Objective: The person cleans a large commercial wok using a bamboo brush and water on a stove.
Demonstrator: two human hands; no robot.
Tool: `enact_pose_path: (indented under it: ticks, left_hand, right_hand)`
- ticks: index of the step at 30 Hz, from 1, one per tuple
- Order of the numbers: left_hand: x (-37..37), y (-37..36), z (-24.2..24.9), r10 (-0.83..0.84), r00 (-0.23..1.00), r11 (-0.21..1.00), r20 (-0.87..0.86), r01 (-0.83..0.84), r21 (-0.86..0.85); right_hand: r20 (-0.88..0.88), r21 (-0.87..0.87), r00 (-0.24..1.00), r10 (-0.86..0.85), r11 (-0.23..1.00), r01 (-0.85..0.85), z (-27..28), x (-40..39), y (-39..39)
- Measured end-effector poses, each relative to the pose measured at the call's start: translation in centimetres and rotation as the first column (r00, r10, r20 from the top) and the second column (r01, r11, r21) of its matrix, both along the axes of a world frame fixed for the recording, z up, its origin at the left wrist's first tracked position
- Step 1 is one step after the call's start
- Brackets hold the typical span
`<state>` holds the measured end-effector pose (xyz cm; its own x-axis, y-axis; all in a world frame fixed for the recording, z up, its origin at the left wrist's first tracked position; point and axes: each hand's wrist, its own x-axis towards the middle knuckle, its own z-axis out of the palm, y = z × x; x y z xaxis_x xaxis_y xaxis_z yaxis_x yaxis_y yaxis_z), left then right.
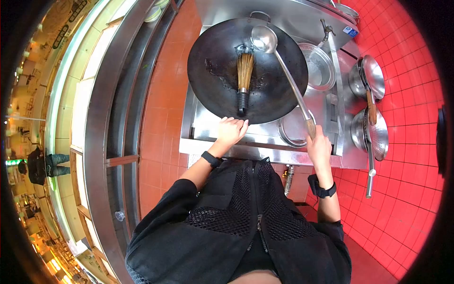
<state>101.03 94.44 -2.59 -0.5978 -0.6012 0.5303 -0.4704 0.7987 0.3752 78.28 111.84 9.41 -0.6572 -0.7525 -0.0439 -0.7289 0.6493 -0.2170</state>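
A large dark wok [213,90] sits on the steel stove, with wet patches inside it. A bamboo brush [245,75] with a black handle lies in the wok, bristles pointing away from me. My left hand [231,131] is at the wok's near rim, fingers closed on the edge just below the brush handle. My right hand [319,147] is wrapped round the wooden end of a long steel ladle [293,87]. The ladle's bowl rests over the far part of the wok, right of the bristles.
Right of the wok are a round steel basin [319,68] and a tap [326,31]. Several pans and strainers [377,139] hang or stand by the red tiled wall [406,189]. A steel shelf counter [101,104] runs along the left; a person [42,165] stands beyond it.
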Motion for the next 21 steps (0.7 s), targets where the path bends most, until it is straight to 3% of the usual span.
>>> enact_pose_path:
  ticks: [4,6,8,10,11,13,16,18,21]
  left_hand:
    - [0.1,-0.1,-0.2,-0.015,1.000,1.000,0.011,0.015,0.010]
    - [0.1,-0.1,-0.2,-0.015,1.000,1.000,0.026,0.015,0.004]
    - [0.2,-0.1,-0.3,-0.022,0.999,1.000,0.039,0.022,0.015]
    - [0.1,0.0,-0.5,-0.010,0.999,1.000,0.052,0.010,0.004]
    - [0.1,0.0,-0.6,0.007,0.998,1.000,0.063,-0.006,-0.007]
    - [0.1,0.0,-0.7,0.005,0.998,1.000,0.070,-0.005,-0.012]
    - [0.1,0.0,-0.8,0.002,0.996,1.000,0.090,-0.002,-0.003]
    - [0.1,0.0,-0.9,0.002,0.998,1.000,0.058,-0.001,-0.018]
    - [0.2,0.0,-1.0,0.000,0.998,1.000,0.068,0.000,0.000]
  right_hand:
    - [0.137,-0.060,0.990,0.022,0.998,-0.014,-1.4,0.5,2.5]
    - [0.385,-0.196,0.920,0.066,0.980,0.012,-1.7,0.6,3.4]
    - [0.470,-0.262,0.880,0.071,0.963,0.062,-1.6,0.8,3.9]
    - [0.759,-0.248,0.651,0.038,0.940,0.235,-0.8,0.5,4.3]
    - [0.759,-0.252,0.650,0.037,0.937,0.241,0.1,0.4,4.6]
    - [0.922,-0.157,0.387,-0.018,0.896,0.416,2.5,0.4,4.9]
    - [0.960,-0.175,0.278,0.032,0.845,0.506,3.6,-1.2,5.9]
    - [0.958,-0.191,0.283,0.039,0.825,0.533,3.5,-2.1,6.2]
    - [0.879,-0.234,0.473,-0.061,0.809,0.539,1.9,-3.7,6.4]
